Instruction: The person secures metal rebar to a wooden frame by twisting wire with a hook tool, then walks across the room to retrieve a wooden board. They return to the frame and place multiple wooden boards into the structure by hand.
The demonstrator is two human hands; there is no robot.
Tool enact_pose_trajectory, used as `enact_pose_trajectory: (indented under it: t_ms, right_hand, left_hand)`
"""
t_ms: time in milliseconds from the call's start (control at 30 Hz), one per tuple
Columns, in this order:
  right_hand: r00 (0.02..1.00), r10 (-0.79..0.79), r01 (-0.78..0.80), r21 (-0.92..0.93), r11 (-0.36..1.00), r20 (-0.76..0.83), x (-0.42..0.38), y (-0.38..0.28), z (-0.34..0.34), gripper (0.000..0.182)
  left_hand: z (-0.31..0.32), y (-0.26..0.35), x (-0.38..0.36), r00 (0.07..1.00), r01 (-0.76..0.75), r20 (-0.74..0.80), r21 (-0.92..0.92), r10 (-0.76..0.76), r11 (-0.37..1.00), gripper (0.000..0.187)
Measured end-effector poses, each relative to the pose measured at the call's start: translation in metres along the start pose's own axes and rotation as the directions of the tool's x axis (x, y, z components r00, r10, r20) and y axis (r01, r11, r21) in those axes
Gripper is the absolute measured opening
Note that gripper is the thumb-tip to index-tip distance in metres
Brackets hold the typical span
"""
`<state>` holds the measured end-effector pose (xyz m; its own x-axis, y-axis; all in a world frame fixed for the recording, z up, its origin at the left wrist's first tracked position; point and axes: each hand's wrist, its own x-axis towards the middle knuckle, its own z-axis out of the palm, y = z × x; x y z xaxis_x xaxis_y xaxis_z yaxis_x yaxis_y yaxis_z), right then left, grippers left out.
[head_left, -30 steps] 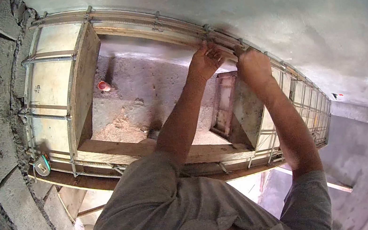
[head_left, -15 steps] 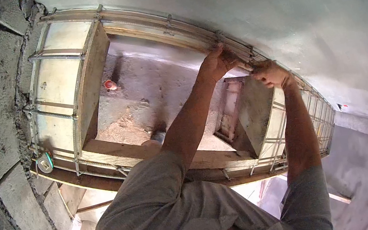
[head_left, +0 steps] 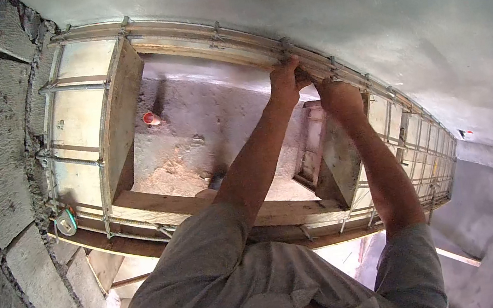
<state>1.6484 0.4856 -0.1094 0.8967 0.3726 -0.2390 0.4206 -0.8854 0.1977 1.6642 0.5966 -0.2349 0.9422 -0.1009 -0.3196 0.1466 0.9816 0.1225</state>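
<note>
My left hand [head_left: 285, 82] is up at the top edge of the wooden formwork, its thumb over the long top board [head_left: 204, 44] and its fingers curled partly out of sight behind. Close beside it, my right hand [head_left: 341, 99] is closed with its knuckles toward me, just under the same board; whatever its fingers hold is hidden. Steel rebar [head_left: 228, 33] runs along the board above both hands, tied with wire. Below my right hand stands an upright plywood panel [head_left: 338, 162] of the box opening.
A block wall [head_left: 3, 126] rises on the left. A tape measure [head_left: 66, 222] sits at the lower left corner of the rebar cage. Through the opening a small orange pipe end [head_left: 151, 118] shows. The grey ceiling slab [head_left: 378, 13] is close above.
My right hand has moved left along the board, closer to my left hand, and turned. My left hand stays near the same spot, while the view has shifted slightly.
</note>
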Motion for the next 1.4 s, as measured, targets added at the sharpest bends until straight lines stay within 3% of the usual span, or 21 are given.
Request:
enact_pose_trajectory:
  t_ms: [67,100,167,200,233,267,300,367,433,500,533,600,700,767,833,867,933,1067,1133,1233,1400]
  right_hand:
    - [0.993,0.015,-0.021,0.048,0.999,0.116,0.000,0.010,0.019,0.040]
    - [0.988,-0.139,0.146,0.107,0.983,-0.070,0.002,0.019,0.053,0.039]
    - [0.923,-0.278,0.320,0.131,0.938,-0.267,0.005,0.018,0.065,0.038]
    - [0.999,-0.016,0.000,0.522,0.853,0.027,-0.001,0.002,0.055,0.042]
    - [0.911,0.118,-0.387,0.718,0.578,0.396,-0.007,-0.013,0.048,0.047]
    - [0.899,0.090,-0.426,0.812,0.398,0.428,-0.014,-0.021,0.048,0.052]
    - [0.899,0.090,-0.428,0.815,0.390,0.429,-0.017,-0.027,0.054,0.052]
    - [0.865,0.089,-0.502,0.858,0.107,0.495,-0.022,-0.039,0.068,0.050]
    - [0.856,0.061,-0.513,0.858,-0.028,0.514,-0.026,-0.056,0.067,0.046]
    - [0.847,-0.010,-0.501,0.793,-0.348,0.531,-0.027,-0.073,0.066,0.043]
    - [0.850,-0.009,-0.496,0.792,-0.356,0.527,-0.025,-0.082,0.071,0.043]
    - [0.878,-0.191,-0.423,0.525,-0.739,0.438,-0.025,-0.096,0.083,0.042]
    - [0.876,-0.209,-0.394,0.396,-0.830,0.434,-0.022,-0.106,0.079,0.042]
    - [0.866,-0.184,-0.421,0.481,-0.769,0.464,-0.024,-0.091,0.080,0.041]
    - [0.915,0.008,-0.387,0.885,-0.258,0.403,-0.018,-0.074,0.091,0.045]
    - [0.916,0.011,-0.383,0.884,-0.269,0.400,-0.015,-0.062,0.094,0.045]
    - [0.976,0.015,-0.193,0.840,0.508,0.215,-0.007,-0.039,0.096,0.050]
    - [0.978,-0.100,-0.091,0.810,0.579,0.181,-0.014,-0.018,0.097,0.056]
    - [0.941,-0.245,-0.018,0.754,0.657,0.236,-0.034,-0.011,0.078,0.055]
    - [0.950,-0.141,-0.165,0.833,0.529,0.277,-0.078,-0.003,0.085,0.052]
    - [0.930,0.060,-0.360,0.865,0.351,0.363,-0.147,0.020,0.094,0.044]
  left_hand:
    - [0.012,-0.003,-0.005,0.964,-0.086,-0.221,0.267,0.148,0.960,0.029]
    - [0.004,-0.008,0.005,0.965,-0.088,-0.215,0.272,0.150,0.958,0.029]
    - [-0.026,-0.019,0.032,0.891,-0.070,-0.244,0.759,0.383,0.647,0.028]
    - [-0.026,-0.016,0.031,0.889,-0.071,-0.244,0.763,0.388,0.642,0.028]
    - [-0.024,-0.010,0.027,0.852,-0.099,-0.127,0.913,0.508,0.395,0.031]
    - [-0.022,-0.005,0.020,0.813,-0.104,0.018,0.988,0.583,0.114,0.035]
    - [-0.018,0.000,0.015,0.815,-0.101,0.020,0.989,0.579,0.107,0.035]
    - [-0.006,0.010,0.004,0.815,0.025,0.177,0.941,0.552,-0.337,0.043]
    - [0.000,0.014,0.003,0.807,0.038,0.138,0.958,0.575,-0.283,0.047]
    - [0.002,0.018,0.006,0.884,0.136,0.126,0.852,0.451,-0.505,0.047]
    - [0.008,0.023,0.005,0.885,0.133,0.132,0.848,0.447,-0.513,0.047]
    - [0.019,0.032,0.000,0.917,0.185,0.033,0.849,0.398,-0.496,0.048]
    - [0.027,0.049,0.003,0.966,0.166,-0.025,0.820,0.256,-0.547,0.050]
    - [0.016,0.059,-0.002,0.974,0.070,0.079,0.782,0.210,-0.619,0.052]
    - [0.008,0.071,-0.008,0.939,-0.120,0.258,0.866,0.228,-0.485,0.047]
    - [0.005,0.077,-0.013,0.940,-0.123,0.261,0.861,0.221,-0.493,0.047]
    - [0.005,0.087,-0.019,0.814,-0.292,0.280,0.955,0.509,-0.059,0.037]
    - [0.022,0.088,-0.025,0.698,-0.368,0.488,0.872,0.524,-0.322,0.031]
    - [0.026,0.073,-0.024,0.690,-0.228,0.608,0.697,0.393,-0.680,0.048]
    - [0.045,0.050,-0.041,0.821,-0.048,0.471,0.619,0.321,-0.784,0.056]
    - [0.028,0.046,-0.027,0.842,-0.018,0.459,0.551,0.285,-0.834,0.068]
